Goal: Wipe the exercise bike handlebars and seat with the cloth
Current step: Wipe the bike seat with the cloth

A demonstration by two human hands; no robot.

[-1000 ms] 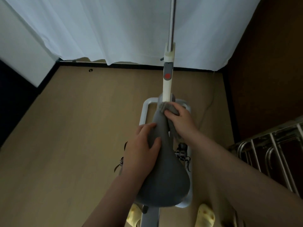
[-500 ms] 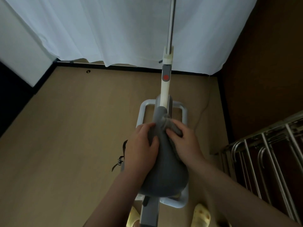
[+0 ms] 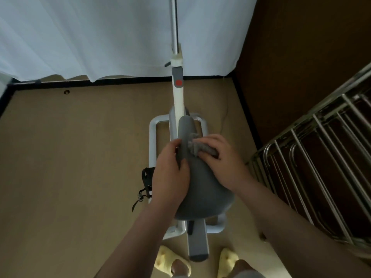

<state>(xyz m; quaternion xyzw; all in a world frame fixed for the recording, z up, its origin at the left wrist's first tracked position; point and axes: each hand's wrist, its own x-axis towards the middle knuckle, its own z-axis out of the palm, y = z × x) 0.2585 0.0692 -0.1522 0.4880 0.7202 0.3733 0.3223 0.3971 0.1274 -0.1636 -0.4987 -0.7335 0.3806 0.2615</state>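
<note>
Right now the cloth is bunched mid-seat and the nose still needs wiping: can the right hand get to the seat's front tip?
Probably yes. The right hand presses the cloth on the seat just behind the tip, and the bare grey surface ahead of it looks clear. The left hand grips the seat's other side, out of that path.

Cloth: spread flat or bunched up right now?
Bunched. The grey cloth sits as a crumpled wad under the right hand, pressed on the narrow part of the bike seat; the left hand grips the seat's other side.
</note>
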